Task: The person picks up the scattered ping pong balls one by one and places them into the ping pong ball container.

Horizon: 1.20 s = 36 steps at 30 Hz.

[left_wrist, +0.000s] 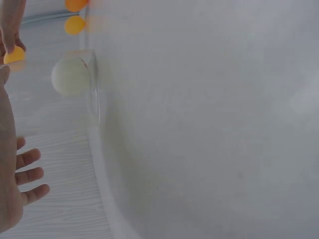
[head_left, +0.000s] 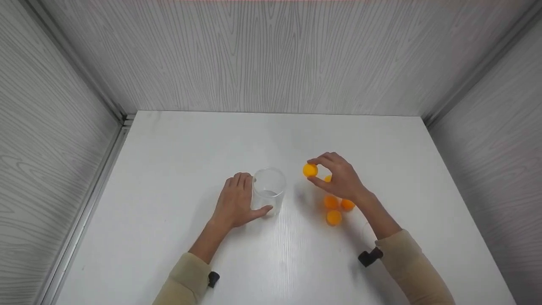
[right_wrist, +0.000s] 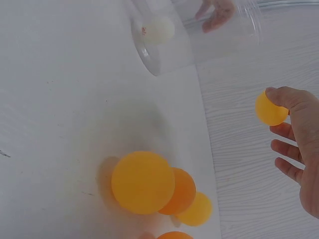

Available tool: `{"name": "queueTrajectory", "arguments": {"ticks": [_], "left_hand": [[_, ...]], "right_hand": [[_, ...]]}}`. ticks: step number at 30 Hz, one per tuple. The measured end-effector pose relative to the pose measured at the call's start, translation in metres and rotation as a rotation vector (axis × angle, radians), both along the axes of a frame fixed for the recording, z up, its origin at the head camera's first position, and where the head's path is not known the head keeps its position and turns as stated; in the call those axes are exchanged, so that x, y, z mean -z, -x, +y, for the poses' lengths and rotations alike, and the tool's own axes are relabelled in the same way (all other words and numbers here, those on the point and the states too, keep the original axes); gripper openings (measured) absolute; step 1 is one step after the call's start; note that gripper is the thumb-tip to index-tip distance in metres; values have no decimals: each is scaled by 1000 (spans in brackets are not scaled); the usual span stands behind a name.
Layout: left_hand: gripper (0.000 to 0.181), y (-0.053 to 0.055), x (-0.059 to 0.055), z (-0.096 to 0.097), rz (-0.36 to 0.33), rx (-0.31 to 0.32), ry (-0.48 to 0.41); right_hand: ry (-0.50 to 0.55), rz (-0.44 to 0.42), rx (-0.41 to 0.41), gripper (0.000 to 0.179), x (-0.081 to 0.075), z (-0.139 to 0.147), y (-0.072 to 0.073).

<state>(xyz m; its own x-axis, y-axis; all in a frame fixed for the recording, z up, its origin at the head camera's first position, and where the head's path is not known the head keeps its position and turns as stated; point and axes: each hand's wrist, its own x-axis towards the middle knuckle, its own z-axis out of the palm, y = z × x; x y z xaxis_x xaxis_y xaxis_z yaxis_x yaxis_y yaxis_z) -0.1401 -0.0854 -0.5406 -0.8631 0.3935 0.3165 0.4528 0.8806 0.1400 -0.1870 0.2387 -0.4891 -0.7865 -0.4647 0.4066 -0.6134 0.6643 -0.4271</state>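
A clear cylindrical cup (head_left: 271, 192) stands upright on the table, and a white ball (left_wrist: 71, 76) lies at its bottom in the wrist views. My left hand (head_left: 238, 202) holds the cup from its left side, thumb across the near side and fingers along the far left. Right of the cup's rim and raised off the table, my right hand (head_left: 336, 176) pinches an orange ping-pong ball (head_left: 310, 170) between thumb and fingertips. Below that hand several more orange balls (head_left: 333, 217) sit close together; one is partly hidden behind the hand.
The white table (head_left: 169, 148) is bounded by a grey wood-grain panel (head_left: 271, 55) at the back and similar panels at left and right. Both sleeves carry a small black wrist device (head_left: 370, 257).
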Motion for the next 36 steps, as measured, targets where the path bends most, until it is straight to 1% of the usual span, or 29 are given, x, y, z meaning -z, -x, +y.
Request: {"name": "queueTrajectory", "arguments": {"ticks": [4,6,13,20,25,32,36], "left_hand": [[86,-1,0,0,-5,-4,4],[87,-1,0,0,-9,-4,6],[86,-1,0,1,-30,-10,11],[86,0,0,1,-23,-12,16],[86,0,0,1,-40,-19,18],[86,-1,-1,1,-40,-15,26],[86,-1,-1,1,-42,-14,25]], "right_hand": [[1,48,-24,36,-3,-3,-1],[-3,59,-29,37,-6,-5,-2],[-7,79,-40,38,-18,-11,-6],[-14,77,-48,37,-27,-17,-8],[-16,87,-67,37,-33,-21,-8],[-23,153,-114,39,-39,-26,-8],[-32,172,-127,39,-42,-29,-9]]}}
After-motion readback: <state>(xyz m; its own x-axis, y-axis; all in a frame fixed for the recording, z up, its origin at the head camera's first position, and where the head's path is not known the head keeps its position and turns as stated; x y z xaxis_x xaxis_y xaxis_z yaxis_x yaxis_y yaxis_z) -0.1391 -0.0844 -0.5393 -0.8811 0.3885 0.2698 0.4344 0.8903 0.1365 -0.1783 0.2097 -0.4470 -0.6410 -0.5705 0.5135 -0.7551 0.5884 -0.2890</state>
